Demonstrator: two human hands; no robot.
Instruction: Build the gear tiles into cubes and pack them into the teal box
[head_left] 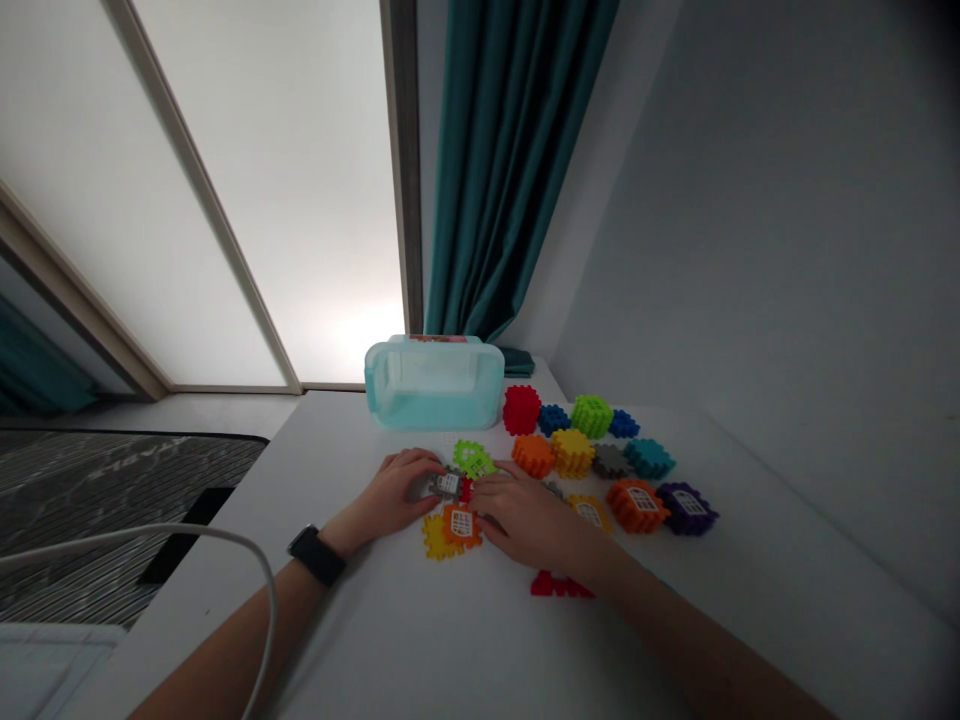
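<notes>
Pinching a grey window tile (448, 485) in your left hand (384, 495), fingers closed around it, you work mid-table on the white table (337, 625); your right hand (525, 520) rests curled beside a red tile (466, 490), its grip hidden, so you cannot tell. Gear-edged toy blocks (592, 416) spread toward the right edge, below a pale blue plastic box (433, 385) at the far edge

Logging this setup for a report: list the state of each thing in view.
Left hand, fingers closed on a grey toy block
Right hand, lowered, fingers beside a red toy block
Aqua plastic box, standing at the far end, lid unclear
Orange toy block, lying loose
Teal curtain, hanging gathered
Wristwatch, strapped on, screen dark
</notes>
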